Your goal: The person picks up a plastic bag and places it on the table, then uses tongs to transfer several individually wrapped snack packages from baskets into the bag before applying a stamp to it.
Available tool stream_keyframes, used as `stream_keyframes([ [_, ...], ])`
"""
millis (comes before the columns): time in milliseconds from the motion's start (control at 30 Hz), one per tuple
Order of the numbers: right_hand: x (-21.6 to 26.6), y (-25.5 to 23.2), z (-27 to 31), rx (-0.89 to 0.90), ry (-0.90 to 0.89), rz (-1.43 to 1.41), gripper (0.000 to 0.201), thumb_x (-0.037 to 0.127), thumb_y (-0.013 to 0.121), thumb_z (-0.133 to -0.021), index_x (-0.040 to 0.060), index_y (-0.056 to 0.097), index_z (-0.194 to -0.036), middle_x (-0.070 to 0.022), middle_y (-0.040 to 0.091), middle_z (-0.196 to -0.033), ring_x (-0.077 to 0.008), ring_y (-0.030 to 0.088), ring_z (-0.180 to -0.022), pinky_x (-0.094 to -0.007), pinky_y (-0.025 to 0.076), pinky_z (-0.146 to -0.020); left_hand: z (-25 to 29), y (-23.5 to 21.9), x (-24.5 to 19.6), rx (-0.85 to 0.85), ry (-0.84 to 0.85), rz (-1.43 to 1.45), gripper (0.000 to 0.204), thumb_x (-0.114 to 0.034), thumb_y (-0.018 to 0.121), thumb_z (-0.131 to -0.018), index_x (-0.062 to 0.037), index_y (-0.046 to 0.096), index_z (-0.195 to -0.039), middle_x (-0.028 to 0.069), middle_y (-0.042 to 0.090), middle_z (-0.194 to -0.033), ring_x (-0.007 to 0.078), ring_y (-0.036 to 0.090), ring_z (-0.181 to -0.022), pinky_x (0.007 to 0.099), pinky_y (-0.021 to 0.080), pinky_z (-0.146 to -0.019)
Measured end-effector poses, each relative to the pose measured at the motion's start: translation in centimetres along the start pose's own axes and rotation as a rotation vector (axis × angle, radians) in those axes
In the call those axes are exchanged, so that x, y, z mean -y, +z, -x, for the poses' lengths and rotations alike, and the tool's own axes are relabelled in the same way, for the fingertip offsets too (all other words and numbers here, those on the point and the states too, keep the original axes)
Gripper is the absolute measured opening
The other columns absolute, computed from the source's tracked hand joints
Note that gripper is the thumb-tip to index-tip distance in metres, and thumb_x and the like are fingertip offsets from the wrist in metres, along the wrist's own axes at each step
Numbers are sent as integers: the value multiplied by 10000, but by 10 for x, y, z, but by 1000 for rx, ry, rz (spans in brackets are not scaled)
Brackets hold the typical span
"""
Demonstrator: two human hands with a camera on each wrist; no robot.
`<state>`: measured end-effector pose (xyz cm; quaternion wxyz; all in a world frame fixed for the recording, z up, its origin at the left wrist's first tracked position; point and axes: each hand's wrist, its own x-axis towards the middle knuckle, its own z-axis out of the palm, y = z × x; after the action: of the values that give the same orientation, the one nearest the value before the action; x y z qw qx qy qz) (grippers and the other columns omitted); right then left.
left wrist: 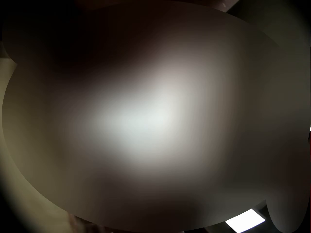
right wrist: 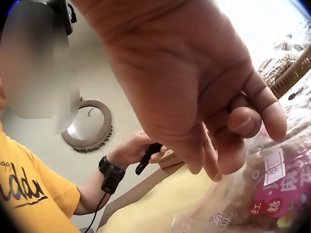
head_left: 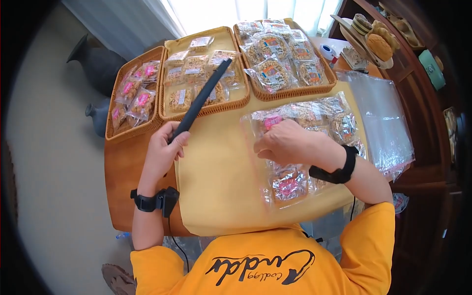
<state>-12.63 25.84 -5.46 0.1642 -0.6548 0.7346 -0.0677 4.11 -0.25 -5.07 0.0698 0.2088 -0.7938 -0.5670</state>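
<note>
My left hand (head_left: 166, 150) grips one end of a long flat black bar (head_left: 200, 101), which slants up and away over the middle basket. In the right wrist view the bar's near end (right wrist: 147, 158) sticks out below the left hand. My right hand (head_left: 290, 142) hovers over the left part of a large clear plastic bag (head_left: 314, 108), its fingers loosely bent with nothing visible between them. Several wrapped round snacks lie flat inside the bag, among them a pink-labelled packet (head_left: 287, 188). A blur covers most of the left wrist view.
Along the back stand three wicker baskets of wrapped snacks: left (head_left: 114, 130), middle (head_left: 211, 110) and right (head_left: 295, 92). Flat clear bags (head_left: 386, 123) are stacked at the right. A yellow cloth (head_left: 221, 187) covers much of the wooden table (head_left: 130, 182). Dark vases (head_left: 101, 64) stand left.
</note>
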Motion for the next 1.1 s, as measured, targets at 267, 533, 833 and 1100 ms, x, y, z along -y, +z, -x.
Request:
stream_keyframes([
  [267,12,-4,-1,34,72,-120,245,260,629,-854,54,639,-724,-155,615,-661,-358,615,-650,-436,483,-602,62,-1,22,228,-155,51,232,-166,655,-910,3,611,-1062,-21,568,-740,36,519,-592,189,414,-526],
  [533,26,-3,18,-192,167,-19,291,253,655,-853,30,618,-670,-163,588,-616,-363,591,-582,-440,455,-558,87,-8,19,264,-220,-40,248,-184,678,-889,16,636,-1029,-21,551,-745,63,503,-615,228,431,-572],
  [833,15,15,40,-488,193,-523,278,178,679,-899,-12,608,-708,-97,547,-542,-169,515,-459,-292,407,-463,83,-8,-5,455,-192,-321,323,-253,663,-887,6,649,-1080,152,648,-807,237,606,-706,335,480,-674],
  [1100,7,28,43,-542,150,-705,259,179,708,-866,10,599,-703,-139,481,-538,-276,436,-464,-339,380,-458,43,27,-33,645,-151,-469,375,-303,629,-924,-13,615,-1161,152,663,-845,257,640,-712,347,505,-673],
])
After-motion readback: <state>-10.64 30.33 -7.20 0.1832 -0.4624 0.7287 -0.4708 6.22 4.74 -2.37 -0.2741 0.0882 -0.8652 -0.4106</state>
